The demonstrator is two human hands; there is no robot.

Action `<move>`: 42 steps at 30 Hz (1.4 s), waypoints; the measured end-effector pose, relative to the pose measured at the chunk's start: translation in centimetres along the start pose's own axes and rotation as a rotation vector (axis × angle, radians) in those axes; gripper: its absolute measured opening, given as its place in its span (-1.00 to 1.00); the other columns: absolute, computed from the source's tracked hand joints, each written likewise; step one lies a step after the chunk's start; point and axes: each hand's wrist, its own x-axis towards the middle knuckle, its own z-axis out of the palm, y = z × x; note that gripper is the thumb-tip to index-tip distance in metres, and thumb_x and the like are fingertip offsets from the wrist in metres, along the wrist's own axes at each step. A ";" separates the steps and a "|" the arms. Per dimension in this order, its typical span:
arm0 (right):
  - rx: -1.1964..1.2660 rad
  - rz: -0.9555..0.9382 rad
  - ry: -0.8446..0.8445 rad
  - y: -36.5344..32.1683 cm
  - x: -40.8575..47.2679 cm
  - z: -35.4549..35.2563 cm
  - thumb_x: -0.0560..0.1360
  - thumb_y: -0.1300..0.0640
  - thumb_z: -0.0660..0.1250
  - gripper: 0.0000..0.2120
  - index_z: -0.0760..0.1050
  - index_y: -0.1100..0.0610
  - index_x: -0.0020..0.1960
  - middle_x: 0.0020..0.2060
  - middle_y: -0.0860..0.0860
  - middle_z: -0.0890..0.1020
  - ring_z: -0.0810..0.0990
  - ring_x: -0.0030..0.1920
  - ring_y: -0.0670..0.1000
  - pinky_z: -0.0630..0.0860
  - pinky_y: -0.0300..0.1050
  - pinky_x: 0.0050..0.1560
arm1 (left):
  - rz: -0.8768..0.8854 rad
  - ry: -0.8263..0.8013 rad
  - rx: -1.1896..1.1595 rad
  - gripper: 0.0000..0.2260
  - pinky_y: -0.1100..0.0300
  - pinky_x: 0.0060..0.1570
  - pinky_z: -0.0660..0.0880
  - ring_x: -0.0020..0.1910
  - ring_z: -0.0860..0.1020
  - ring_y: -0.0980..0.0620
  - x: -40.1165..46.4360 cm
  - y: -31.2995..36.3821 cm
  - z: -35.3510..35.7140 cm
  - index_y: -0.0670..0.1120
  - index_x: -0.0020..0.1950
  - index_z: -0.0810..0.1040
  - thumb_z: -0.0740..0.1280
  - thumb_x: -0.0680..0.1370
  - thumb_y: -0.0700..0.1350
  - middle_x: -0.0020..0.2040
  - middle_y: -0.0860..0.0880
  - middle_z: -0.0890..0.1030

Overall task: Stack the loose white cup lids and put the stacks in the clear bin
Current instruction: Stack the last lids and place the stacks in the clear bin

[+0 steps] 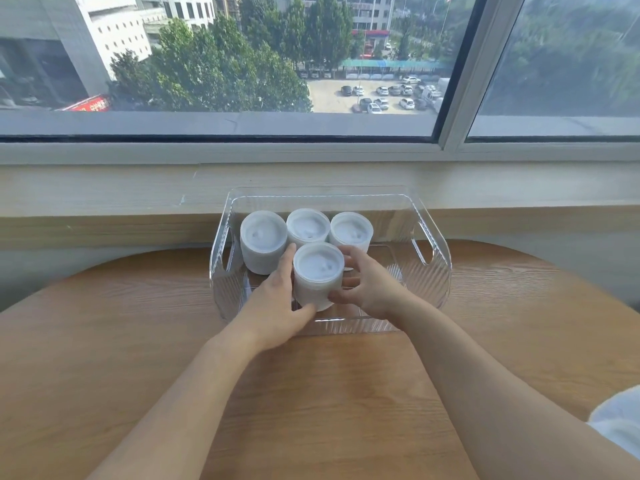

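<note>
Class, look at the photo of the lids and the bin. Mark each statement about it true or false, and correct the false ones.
1. Four stacks of white lids are inside the clear bin. True.
2. Only one hand touches the front stack. False: the left hand and right hand both hold it.
3. The bin sits on a wooden table. True.
4. Loose lids lie scattered on the table. False: none are visible there.
5. The back row holds two stacks. False: three.

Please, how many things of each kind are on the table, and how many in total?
White lid stacks: 4 (back row; front one held between left hand and right hand)
Clear bin: 1
Total: 5
</note>
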 end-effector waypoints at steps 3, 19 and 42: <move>0.007 0.004 0.010 0.1 -0.1 -0.1 0.43 0.31 0.60 -0.23 0.34 -0.08 0.50 0.31 -0.13 0.57 0.68 0.17 -0.05 0.65 0.04 0.23 | -0.002 -0.015 0.005 -0.05 0.27 0.19 0.35 0.21 0.54 0.11 0.0 0.1 0.1 0.10 0.70 -0.21 0.45 0.58 0.02 0.39 0.13 0.46; -0.294 0.006 0.413 2.4 -8.8 -2.0 0.63 0.09 0.41 -0.21 0.03 0.01 0.71 0.53 -0.02 0.44 0.43 0.50 -0.02 0.32 -0.15 0.46 | 0.063 -0.138 -0.012 -0.04 0.10 0.55 0.24 0.60 0.30 0.02 1.8 3.8 4.7 0.12 0.70 -0.26 0.43 0.60 0.09 0.68 0.09 0.19; -0.473 0.036 0.334 2.1 -10.2 -2.6 0.73 0.15 0.19 -0.44 0.13 0.05 0.69 0.55 0.02 0.41 0.37 0.52 0.05 0.25 -0.19 0.37 | 0.210 -0.187 0.112 -0.57 0.15 0.36 0.43 0.32 0.50 0.14 2.1 6.3 6.1 0.05 0.48 0.43 0.39 0.64 0.09 0.41 0.14 0.50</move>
